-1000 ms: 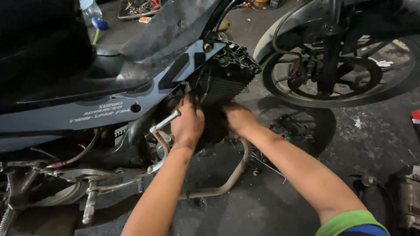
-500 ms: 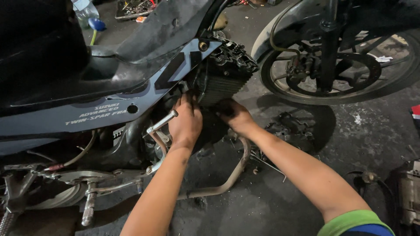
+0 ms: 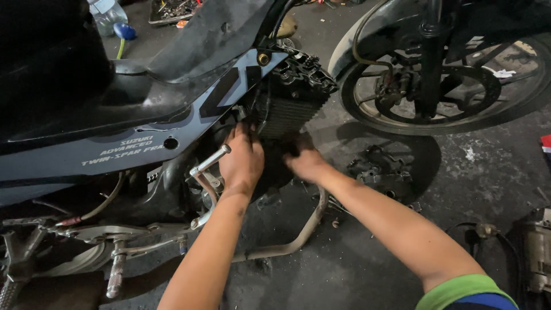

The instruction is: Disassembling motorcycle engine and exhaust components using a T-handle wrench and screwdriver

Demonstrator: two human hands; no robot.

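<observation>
the finned engine block point(image 3: 290, 109) sits low under the grey frame panel point(image 3: 132, 152) of a motorcycle, its dark cylinder angled forward toward the front wheel point(image 3: 453, 74). both hands are pressed in at its underside. the left hand point(image 3: 244, 161) lies flat against the casing just beneath the fins, its fingers point(image 3: 241, 133) curled upward into the shadowed gap; whether they clasp a part there i cannot tell. the right hand point(image 3: 307, 163) reaches in from the other side, its fingers hidden in the dark under the block, so their grip cannot be told either. judging by the posture, the two hands flank the block from below to steady or feel for something there.

just left of the left hand a bare metal lever point(image 3: 209, 161) sticks out, and a bent exhaust pipe point(image 3: 287, 244) runs along the floor point(image 3: 356, 270) beneath the forearms. a dark loose engine part point(image 3: 381, 169) lies on the floor near the wheel. behind the seat point(image 3: 69, 86) stand a clear bottle point(image 3: 109, 14) and a tray of small parts point(image 3: 175, 10).
</observation>
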